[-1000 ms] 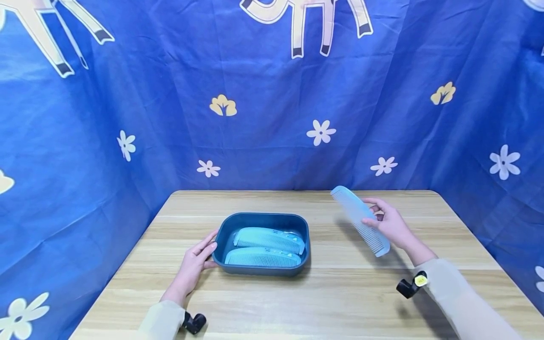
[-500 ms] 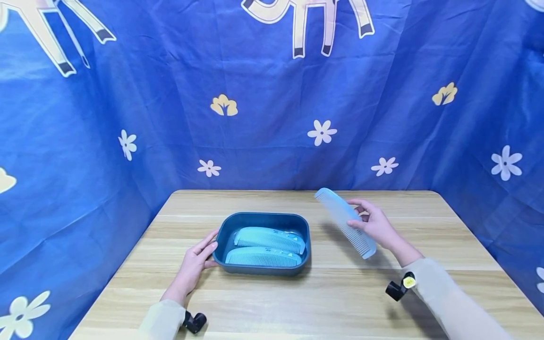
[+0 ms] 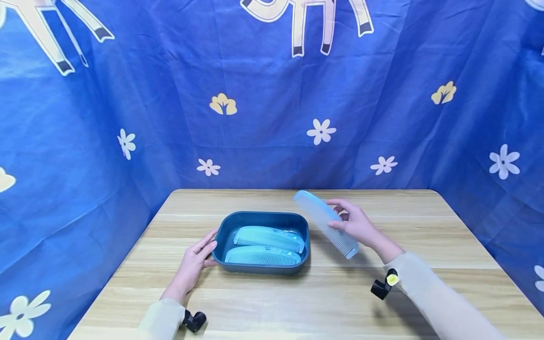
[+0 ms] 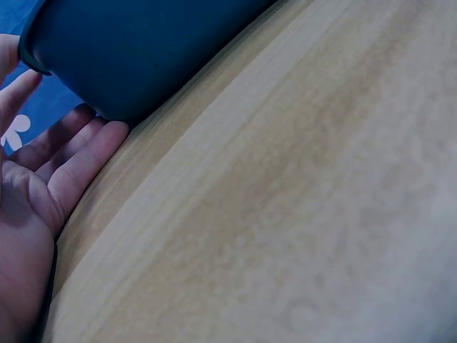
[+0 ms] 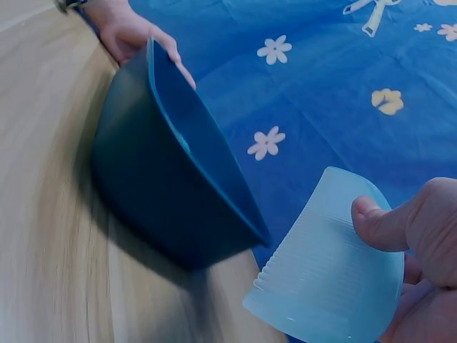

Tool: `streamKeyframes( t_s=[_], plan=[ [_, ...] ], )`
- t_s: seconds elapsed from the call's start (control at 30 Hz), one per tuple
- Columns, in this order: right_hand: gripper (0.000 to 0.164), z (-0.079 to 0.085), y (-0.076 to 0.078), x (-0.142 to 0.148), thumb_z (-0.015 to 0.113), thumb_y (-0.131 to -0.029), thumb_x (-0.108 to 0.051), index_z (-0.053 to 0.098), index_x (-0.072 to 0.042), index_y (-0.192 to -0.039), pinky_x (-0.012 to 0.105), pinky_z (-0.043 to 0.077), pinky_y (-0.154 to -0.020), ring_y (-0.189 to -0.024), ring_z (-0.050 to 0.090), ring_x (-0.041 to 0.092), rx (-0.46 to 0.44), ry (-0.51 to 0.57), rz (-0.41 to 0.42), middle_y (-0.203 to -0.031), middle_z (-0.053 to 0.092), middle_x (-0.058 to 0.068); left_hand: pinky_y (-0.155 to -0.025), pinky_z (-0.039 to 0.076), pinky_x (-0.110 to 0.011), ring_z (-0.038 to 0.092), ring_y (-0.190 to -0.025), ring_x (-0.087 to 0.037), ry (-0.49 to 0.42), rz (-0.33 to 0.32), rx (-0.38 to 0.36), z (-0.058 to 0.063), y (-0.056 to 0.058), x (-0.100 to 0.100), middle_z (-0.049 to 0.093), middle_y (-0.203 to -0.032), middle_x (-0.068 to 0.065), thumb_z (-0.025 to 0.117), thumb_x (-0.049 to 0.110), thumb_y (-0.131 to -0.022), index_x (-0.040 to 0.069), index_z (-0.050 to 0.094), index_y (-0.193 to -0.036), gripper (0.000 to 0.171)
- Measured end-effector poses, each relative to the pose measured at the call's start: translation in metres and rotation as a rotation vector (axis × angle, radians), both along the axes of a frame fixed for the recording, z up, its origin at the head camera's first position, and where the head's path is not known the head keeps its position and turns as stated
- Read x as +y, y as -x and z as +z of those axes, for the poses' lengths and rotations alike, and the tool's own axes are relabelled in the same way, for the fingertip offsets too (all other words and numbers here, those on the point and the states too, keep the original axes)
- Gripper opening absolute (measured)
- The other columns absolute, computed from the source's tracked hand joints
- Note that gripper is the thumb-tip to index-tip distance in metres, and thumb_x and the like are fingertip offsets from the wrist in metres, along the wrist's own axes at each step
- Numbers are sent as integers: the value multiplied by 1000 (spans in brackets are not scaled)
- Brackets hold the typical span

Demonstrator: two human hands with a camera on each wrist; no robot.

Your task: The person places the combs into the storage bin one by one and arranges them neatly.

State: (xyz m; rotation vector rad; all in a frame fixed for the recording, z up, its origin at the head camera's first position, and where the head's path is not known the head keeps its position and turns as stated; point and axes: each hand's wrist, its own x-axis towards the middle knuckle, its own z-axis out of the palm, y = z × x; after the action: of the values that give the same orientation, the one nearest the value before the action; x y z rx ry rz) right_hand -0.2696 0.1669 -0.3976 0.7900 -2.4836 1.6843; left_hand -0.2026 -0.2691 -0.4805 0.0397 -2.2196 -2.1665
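Note:
My right hand [image 3: 352,224] pinches a translucent light-blue comb [image 3: 325,222] above the table, right of a dark blue rectangular bin [image 3: 264,270]. The held comb slants, its toothed edge toward the lower left. In the right wrist view the thumb [image 5: 371,218] presses on the comb's face. Two more blue combs, a rear one [image 3: 263,236] and a front one [image 3: 259,256], lie side by side in the bin. My left hand [image 3: 193,262] touches the bin's left end with fairly straight fingers. In the left wrist view its lower fingertips [image 4: 114,132] meet the bin's base.
A light wooden table [image 3: 263,307] bears the bin. Blue cloth [image 3: 263,141] printed with flowers and animals hangs behind the table and along both sides. A black wrist camera [image 3: 384,284] sits at the right cuff, and another camera [image 3: 194,322] at the left.
My right hand has carried the comb leftward, bringing it close to the bin's right side. The left hand, the bin and the combs inside stay in place.

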Motion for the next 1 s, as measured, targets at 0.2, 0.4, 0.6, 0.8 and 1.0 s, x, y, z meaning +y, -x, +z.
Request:
streamKeyframes(
  t_s=[0.2, 0.4, 0.6, 0.8, 1.0],
  plan=[
    [49, 6, -1, -18, 70, -80, 0, 52, -2, -126, 26, 52, -64, -75, 57, 24, 23, 11, 41, -95, 56, 17, -73, 56, -39, 62, -97, -13, 0, 2, -6, -1, 1, 0, 44, -136, -19, 59, 34, -91, 14, 44, -140, 55],
    [49, 9, -2, -36, 70, -80, 0, 53, -4, -126, 27, 51, -66, -77, 56, 24, 24, 6, 79, -96, 57, 15, -74, 56, -39, 62, -97, -13, 18, -7, 7, 1, 4, 1, 43, -137, -19, 58, 36, -92, 15, 43, -140, 55],
    [49, 12, -2, -55, 69, -82, -1, 52, -8, -128, 31, 53, -68, -76, 58, 24, -12, 10, 118, -97, 56, 14, -73, 55, -40, 62, -98, -13, 10, -9, 19, 0, 3, 2, 48, -133, -13, 59, 34, -92, 14, 43, -140, 55],
    [49, 17, -4, -76, 69, -82, -1, 52, -5, -128, 27, 51, -66, -73, 57, 24, -18, 38, 145, -96, 56, 16, -73, 55, -40, 62, -98, -15, -2, -9, 10, -1, 1, 1, 49, -133, -11, 59, 34, -91, 14, 43, -140, 56],
    [48, 27, -10, -94, 67, -81, 5, 51, 1, -126, 24, 48, -63, -70, 55, 25, 9, 56, 171, -93, 56, 21, -73, 55, -40, 62, -99, -15, -8, -8, 16, 0, 0, 1, 53, -128, -6, 59, 33, -91, 12, 43, -140, 55]
  ],
)
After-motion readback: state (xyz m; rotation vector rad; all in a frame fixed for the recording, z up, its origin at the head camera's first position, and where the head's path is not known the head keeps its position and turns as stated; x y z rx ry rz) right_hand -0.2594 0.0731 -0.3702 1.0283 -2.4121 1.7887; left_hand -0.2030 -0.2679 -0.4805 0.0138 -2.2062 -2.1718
